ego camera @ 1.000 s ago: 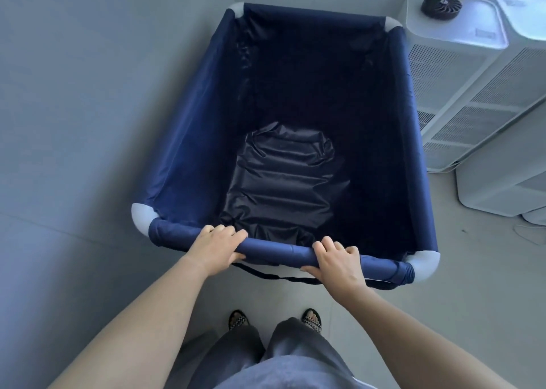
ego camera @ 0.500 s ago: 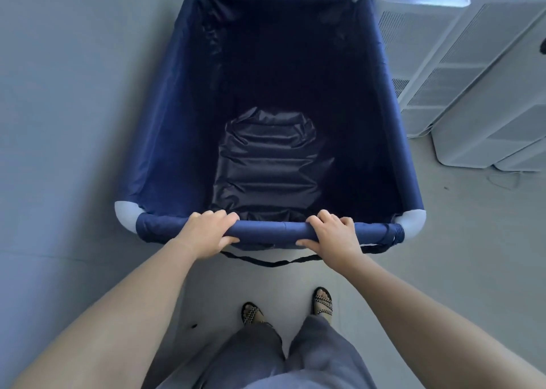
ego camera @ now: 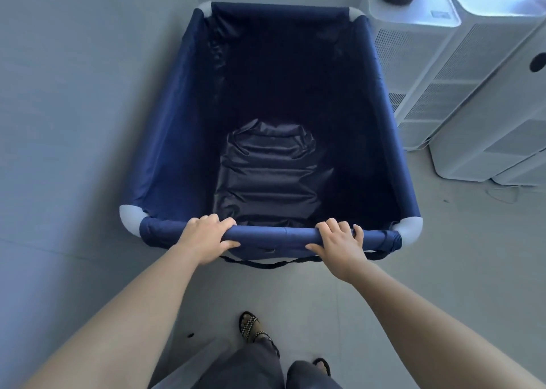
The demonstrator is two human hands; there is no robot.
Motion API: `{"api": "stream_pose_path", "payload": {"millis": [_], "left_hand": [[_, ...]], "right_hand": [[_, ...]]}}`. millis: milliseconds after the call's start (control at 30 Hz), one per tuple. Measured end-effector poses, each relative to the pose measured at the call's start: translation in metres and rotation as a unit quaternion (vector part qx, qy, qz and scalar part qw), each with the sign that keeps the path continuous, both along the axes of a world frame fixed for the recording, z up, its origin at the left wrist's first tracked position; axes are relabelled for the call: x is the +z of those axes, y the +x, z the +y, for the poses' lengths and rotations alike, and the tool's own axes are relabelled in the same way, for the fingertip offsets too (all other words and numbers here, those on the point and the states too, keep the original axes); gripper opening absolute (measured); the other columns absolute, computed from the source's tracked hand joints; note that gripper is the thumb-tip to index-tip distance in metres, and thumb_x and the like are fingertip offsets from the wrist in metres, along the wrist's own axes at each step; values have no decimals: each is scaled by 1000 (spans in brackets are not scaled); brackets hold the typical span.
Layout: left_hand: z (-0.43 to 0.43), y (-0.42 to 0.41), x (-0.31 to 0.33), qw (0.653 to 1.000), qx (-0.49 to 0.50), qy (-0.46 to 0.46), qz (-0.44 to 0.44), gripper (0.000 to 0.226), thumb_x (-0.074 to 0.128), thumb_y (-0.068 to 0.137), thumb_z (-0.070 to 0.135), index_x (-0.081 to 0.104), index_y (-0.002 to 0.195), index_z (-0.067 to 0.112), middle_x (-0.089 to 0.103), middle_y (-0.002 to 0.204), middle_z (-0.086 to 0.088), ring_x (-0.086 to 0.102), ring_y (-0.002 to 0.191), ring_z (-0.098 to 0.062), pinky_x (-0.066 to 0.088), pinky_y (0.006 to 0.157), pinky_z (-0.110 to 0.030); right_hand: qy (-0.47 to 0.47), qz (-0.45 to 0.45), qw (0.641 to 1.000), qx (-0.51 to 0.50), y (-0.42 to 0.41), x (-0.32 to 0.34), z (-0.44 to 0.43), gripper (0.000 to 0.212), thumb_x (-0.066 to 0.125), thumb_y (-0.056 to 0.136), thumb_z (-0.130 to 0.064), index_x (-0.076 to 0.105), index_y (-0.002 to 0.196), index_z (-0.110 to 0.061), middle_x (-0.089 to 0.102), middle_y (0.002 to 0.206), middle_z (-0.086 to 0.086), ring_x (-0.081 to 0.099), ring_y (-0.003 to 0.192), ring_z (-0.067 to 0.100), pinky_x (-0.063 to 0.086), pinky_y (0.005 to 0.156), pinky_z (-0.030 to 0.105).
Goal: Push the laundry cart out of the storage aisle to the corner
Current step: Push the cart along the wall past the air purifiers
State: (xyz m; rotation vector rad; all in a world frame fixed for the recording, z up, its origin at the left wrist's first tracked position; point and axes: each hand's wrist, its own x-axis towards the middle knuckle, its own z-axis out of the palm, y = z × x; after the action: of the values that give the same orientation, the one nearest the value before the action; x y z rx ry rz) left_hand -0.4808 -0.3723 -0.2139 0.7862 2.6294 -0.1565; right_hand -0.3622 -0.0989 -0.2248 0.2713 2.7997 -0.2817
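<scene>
Farther forward now, laundry cart, near rail under both hands.

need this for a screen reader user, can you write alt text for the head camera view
Seen from above, a person's left hand and right hand grip the near rail of an empty navy fabric laundry cart, which stands in a corner between a grey wall and white air purifiers.

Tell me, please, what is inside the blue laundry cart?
Inside the laundry cart only its own dark liner shows, wrinkled on the bottom; no laundry is visible. The deep far end is too dark to judge. Both hands grip the near rail.
</scene>
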Motion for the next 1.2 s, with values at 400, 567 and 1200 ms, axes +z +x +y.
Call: {"api": "stream_pose_path", "payload": {"millis": [400, 567, 1200], "left_hand": [[-37, 11, 14, 998, 27, -3, -59, 36, 49, 88, 55, 46, 119, 36, 48, 97, 6, 52, 95, -18, 39, 89, -32], [-41, -8, 11, 999, 16, -7, -52, 35, 48, 88, 56, 46, 117, 36, 48, 94, 7, 51, 95, -16, 39, 87, -32], [4, -78, 1, 997, 47, -5, -55, 40, 45, 90, 57, 42, 122, 34, 50, 110, 3, 48, 101, -22, 31, 86, -37]], "right_hand": [[6, 17, 1000, -1, 16, -8, -49, 48, 39, 91, -58, 44, 119, -19, 45, 117, 0, 40, 112, 24, 18, 109, 53], [-7, 12, 1000, 5, -2, -10, -51, 48, 38, 92, -57, 42, 120, -19, 44, 119, 1, 38, 113, 24, 17, 109, 54], [15, 6, 999, 31, -91, -3, 4, 46, 36, 92, -58, 45, 119, -22, 44, 113, -3, 41, 108, 21, 17, 107, 47]]}}
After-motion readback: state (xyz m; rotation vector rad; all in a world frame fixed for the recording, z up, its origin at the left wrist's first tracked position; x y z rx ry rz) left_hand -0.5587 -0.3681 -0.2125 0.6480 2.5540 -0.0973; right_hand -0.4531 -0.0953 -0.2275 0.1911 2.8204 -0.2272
